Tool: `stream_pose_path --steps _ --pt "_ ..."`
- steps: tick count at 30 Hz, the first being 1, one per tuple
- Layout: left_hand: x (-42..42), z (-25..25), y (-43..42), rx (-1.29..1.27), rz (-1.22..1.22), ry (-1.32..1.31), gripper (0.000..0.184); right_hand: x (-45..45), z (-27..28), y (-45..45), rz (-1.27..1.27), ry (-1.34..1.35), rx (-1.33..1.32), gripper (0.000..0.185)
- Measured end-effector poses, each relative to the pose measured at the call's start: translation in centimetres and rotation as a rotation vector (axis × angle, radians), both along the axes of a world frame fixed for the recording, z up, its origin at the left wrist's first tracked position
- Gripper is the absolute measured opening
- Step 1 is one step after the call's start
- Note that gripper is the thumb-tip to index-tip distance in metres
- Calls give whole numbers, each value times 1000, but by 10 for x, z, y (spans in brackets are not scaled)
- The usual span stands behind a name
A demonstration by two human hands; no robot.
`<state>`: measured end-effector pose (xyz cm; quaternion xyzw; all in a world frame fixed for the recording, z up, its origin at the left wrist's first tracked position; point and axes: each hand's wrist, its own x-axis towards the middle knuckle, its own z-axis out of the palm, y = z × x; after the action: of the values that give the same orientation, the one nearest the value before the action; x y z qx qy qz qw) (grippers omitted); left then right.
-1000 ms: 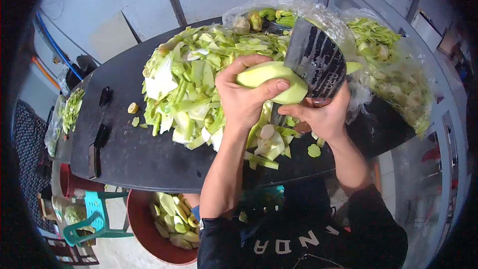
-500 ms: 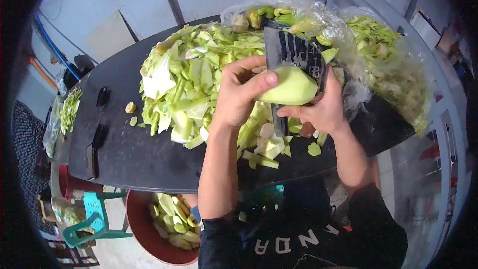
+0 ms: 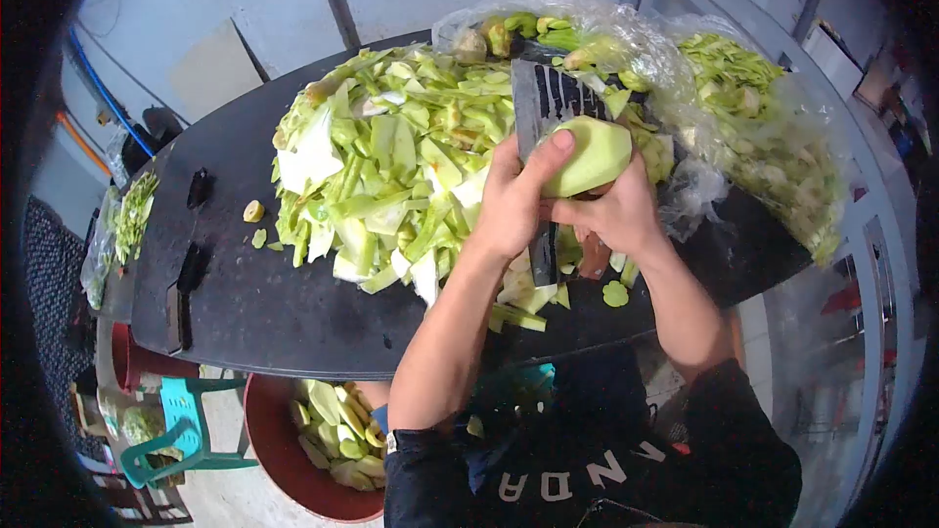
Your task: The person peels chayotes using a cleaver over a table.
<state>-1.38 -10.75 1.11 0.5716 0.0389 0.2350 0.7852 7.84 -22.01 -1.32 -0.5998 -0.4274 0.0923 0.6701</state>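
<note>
My left hand (image 3: 518, 186) is closed on a peeled pale green fruit (image 3: 597, 156), with the thumb lying on its upper face. A broad, dark cleaver (image 3: 528, 103) stands tilted behind the fruit, its grey edge toward the left. My right hand (image 3: 626, 210) is closed around the cleaver's near part, beneath the fruit; most of its fingers are hidden. A brown handle-like piece (image 3: 593, 256) shows below that hand. Left of both hands, a large heap of green and white peelings (image 3: 391, 166) covers part of the black table (image 3: 293, 318).
Clear plastic bags with green scraps (image 3: 773, 137) lie at the right. A flower-shaped green slice (image 3: 615, 294) rests near the front edge. Below the table, a red basin (image 3: 279, 469) holds peeled pieces, beside a teal stool (image 3: 181, 420). Dark objects (image 3: 179, 313) lie at the table's left.
The fruit has turned from lying sideways to tilting up to the right. My left hand has moved right and slightly down, and the cleaver has shifted a little left.
</note>
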Motion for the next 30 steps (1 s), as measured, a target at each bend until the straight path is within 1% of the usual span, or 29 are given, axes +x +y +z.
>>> stream_pose_path --steps 1,3,4,6,7,8,9,10,11,12,13,14,16,17,18,19,20,21,22,23,24,25,26,28,29,30 --pt "4 -6 4 -71 -66 -17 49 1 3 -2 -3 -2 2 70" --pt "8 -4 9 -228 -188 -3 57 0 15 -6 113 193 -118 65" --pt "4 -3 10 -214 -259 -20 67 1 17 -7 111 195 -116 65" --pt "8 0 14 -354 -259 -79 63 3 20 -9 204 206 -169 63" --pt "6 1 12 -353 -257 -80 63 2 17 -7 222 189 -136 66" --pt "3 4 7 -354 -158 -41 58 1 13 -4 224 188 -135 66" --pt "2 6 4 -355 -60 -1 53 2 7 -2 193 117 -114 69" --pt "6 -1 7 -357 -60 -1 53 3 2 1 177 83 -107 70" --pt "10 -7 10 -301 -79 -4 51 4 -4 4 160 48 -99 71" --pt "13 -12 12 -244 -97 -9 49 6 -8 8 148 1 -31 73" --pt "16 -17 10 -229 -18 23 48 7 -11 10 138 -44 37 74" --pt "15 -14 9 -231 -15 24 48 6 -9 11 141 -43 35 74" --pt "13 -10 6 -409 -129 5 53 3 -2 8 137 13 41 67" --pt "14 -14 13 -466 -226 8 58 2 1 7 137 10 44 67" --pt "17 -16 15 -461 -228 3 58 1 6 6 169 166 -52 62" --pt "18 -17 17 -484 -157 37 60 0 10 5 201 322 -151 57" --pt "20 -17 19 -507 -85 67 62 -2 13 5 203 312 -149 57" --pt "23 -18 21 -565 -86 56 54 -4 14 7 149 385 -117 51" --pt "26 -19 23 -561 -85 45 54 -6 15 10 97 461 -86 45" --pt "27 -21 26 -610 -49 60 47 3 10 9 42 503 -131 37" --pt "28 -24 31 -658 -12 75 41 12 12 6 52 494 -134 31" --pt "30 -30 40 -570 159 137 34 21 16 5 30 494 -146 30" --pt "30 -34 48 -539 184 32 34 29 20 4 7 496 -160 29" --pt "27 -33 60 -348 364 0 36 49 28 3 20 348 -255 32" --pt "25 -31 65 -350 369 -9 36 54 31 7 -25 288 -302 42" --pt "22 -30 70 -259 437 -3 38 58 34 13 -21 281 -302 42"
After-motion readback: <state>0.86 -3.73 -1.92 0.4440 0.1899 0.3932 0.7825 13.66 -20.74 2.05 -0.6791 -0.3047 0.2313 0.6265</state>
